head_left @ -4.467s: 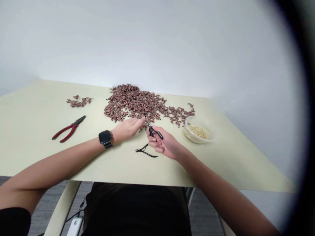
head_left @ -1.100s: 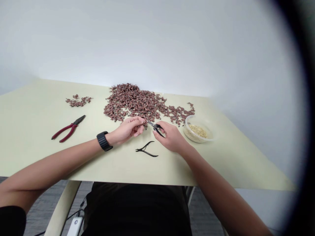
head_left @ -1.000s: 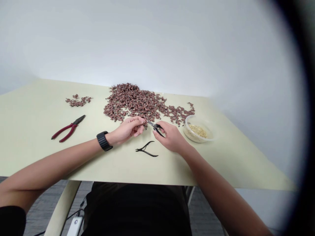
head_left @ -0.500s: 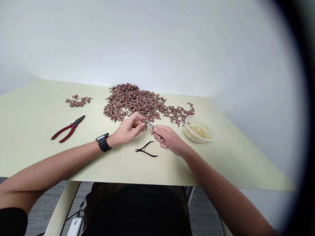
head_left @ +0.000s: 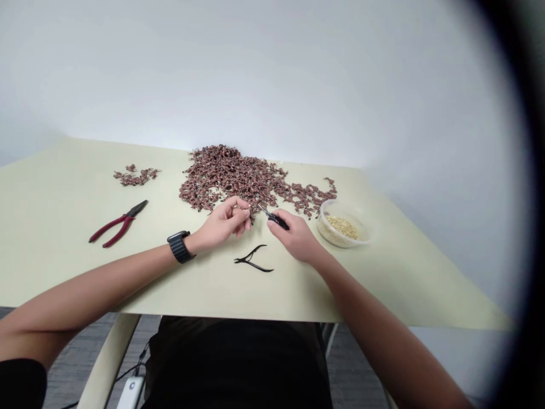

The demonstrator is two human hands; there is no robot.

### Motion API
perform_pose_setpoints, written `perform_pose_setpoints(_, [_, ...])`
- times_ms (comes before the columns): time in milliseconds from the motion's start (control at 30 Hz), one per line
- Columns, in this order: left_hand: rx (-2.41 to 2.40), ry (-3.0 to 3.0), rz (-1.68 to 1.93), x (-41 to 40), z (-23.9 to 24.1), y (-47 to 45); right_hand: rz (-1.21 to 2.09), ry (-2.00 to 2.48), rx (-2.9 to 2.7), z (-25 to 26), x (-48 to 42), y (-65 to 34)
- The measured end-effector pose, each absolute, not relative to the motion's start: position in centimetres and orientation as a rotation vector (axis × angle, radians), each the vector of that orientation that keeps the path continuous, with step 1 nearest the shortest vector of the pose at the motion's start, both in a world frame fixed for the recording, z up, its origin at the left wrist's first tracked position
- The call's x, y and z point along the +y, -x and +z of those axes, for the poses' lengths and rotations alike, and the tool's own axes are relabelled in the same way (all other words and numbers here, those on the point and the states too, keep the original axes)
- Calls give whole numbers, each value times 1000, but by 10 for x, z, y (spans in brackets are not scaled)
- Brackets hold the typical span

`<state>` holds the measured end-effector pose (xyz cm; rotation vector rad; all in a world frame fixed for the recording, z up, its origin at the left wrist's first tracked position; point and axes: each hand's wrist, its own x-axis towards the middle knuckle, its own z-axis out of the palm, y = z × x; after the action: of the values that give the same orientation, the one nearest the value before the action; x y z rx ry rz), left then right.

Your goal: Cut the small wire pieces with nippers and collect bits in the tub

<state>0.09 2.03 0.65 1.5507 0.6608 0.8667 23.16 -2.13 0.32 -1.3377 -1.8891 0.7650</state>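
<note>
My left hand (head_left: 225, 225), with a dark watch on its wrist, is closed in a pinch at the near edge of a pile of small reddish-brown pieces (head_left: 234, 170). One tiny piece (head_left: 249, 207) seems to be between its fingertips, too small to make out well. To its right, my right hand (head_left: 297, 236) grips small pliers (head_left: 279, 220) with dark handles and a thin metal tip. That tip points at the left fingertips, a short gap away. On the tabletop just below both hands lie black nippers (head_left: 251, 260), handles spread.
Red-handled pliers (head_left: 121, 225) lie on the left of the pale yellow table (head_left: 187, 292). Behind them sits a smaller cluster of brown pieces (head_left: 135, 176). A clear round tub (head_left: 323, 232) with golden bits stands at the right. The wall (head_left: 255, 79) rises behind.
My right hand has turned over, knuckles now up, and the pliers' tip has drawn slightly right, away from the left fingertips. My left fingers have curled and shifted slightly.
</note>
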Motion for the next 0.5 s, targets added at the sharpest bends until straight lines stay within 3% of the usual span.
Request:
perform_pose_setpoints(233, [640,-1487,833,22,8,0,433,1324,-2099,0,-22,-234])
perform_pose_setpoints(500, [651,-1497,807,23,6,0,298,1295,-2150,-2,-20,-236])
